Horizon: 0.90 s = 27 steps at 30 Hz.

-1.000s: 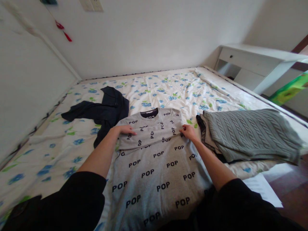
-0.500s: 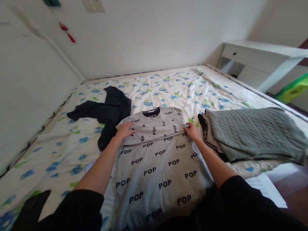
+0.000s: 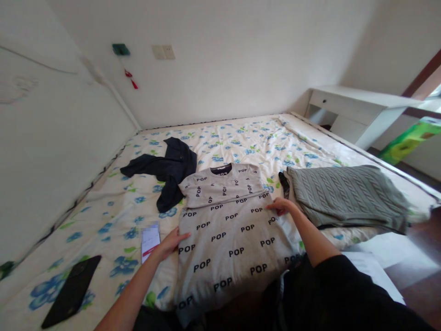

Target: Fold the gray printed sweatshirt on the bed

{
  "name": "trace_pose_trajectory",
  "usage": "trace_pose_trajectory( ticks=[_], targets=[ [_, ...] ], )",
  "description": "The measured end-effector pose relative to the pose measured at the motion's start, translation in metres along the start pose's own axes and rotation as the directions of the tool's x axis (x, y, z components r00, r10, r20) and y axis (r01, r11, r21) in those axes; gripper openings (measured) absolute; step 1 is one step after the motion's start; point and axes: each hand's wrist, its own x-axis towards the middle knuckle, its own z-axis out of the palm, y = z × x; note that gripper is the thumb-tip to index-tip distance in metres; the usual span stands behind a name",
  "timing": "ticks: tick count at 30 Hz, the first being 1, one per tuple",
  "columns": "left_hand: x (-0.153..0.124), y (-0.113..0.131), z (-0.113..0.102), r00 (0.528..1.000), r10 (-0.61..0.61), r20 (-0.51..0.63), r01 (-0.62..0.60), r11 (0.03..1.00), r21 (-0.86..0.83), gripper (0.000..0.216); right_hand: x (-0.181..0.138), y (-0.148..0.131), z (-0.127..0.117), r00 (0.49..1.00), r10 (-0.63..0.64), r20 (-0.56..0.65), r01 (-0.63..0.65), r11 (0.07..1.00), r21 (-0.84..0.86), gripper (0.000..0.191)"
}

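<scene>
**A:** Where's the shirt?

**B:** The grey shirt point(image 3: 227, 234) is flat on the bed point(image 3: 241, 133), sleeves folded across the chest. My left hand point(image 3: 168, 242) rests open on its left edge, my right hand point(image 3: 280, 205) lies flat at the right edge, beside the sweater point(image 3: 344, 195).

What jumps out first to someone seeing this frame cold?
A grey POP sweatshirt lies flat on the floral bedspread, its top folded down, with the left hand and right hand at its side edges. A folded grey cable-knit sweater sits right, dark navy clothing upper left.
</scene>
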Motion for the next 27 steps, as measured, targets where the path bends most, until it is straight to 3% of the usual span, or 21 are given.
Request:
trace_pose_trajectory(
  ticks=[4, 7, 12, 14, 18, 21, 25, 27],
  targets=[
    [-0.035, -0.010, 0.000, 0.990, -0.124, 0.066, 0.123, 0.992, 0.022, 0.071, -0.039, 0.022, 0.012, 0.975, 0.061, 0.215, -0.055, 0.998, -0.034, 0.053],
    [-0.056, -0.015, -0.001, 0.981, -0.160, 0.109, 0.151, 0.985, 0.085, 0.066, -0.064, 0.038, 0.015, 0.974, 0.071, 0.215, -0.069, 0.998, -0.016, 0.052],
    [-0.086, -0.015, -0.008, 1.000, 0.029, -0.009, -0.028, 0.996, 0.085, 0.069, -0.097, 0.059, 0.012, 0.991, -0.095, 0.092, 0.071, 0.969, 0.238, 0.054],
    [-0.097, -0.019, -0.009, 0.999, 0.041, -0.017, -0.040, 0.997, 0.073, 0.070, -0.106, 0.066, 0.014, 0.992, -0.115, 0.058, 0.095, 0.959, 0.268, 0.056],
    [-0.115, -0.036, 0.003, 0.992, -0.101, 0.075, 0.088, 0.983, 0.158, 0.065, -0.125, 0.080, 0.027, 0.980, -0.036, 0.198, 0.001, 0.985, 0.172, 0.056],
    [-0.126, -0.045, 0.008, 0.983, -0.150, 0.106, 0.119, 0.959, 0.259, 0.057, -0.140, 0.092, 0.036, 0.941, -0.080, 0.330, 0.015, 0.981, 0.193, 0.050],
    [-0.134, -0.048, -0.006, 0.982, -0.067, 0.176, 0.028, 0.976, 0.215, 0.062, -0.158, 0.107, 0.032, 0.919, -0.251, 0.304, 0.155, 0.939, 0.306, 0.042],
    [-0.133, -0.053, -0.012, 0.979, -0.060, 0.196, 0.020, 0.980, 0.200, 0.066, -0.160, 0.114, 0.027, 0.931, -0.245, 0.272, 0.179, 0.953, 0.246, 0.037]
  ],
)
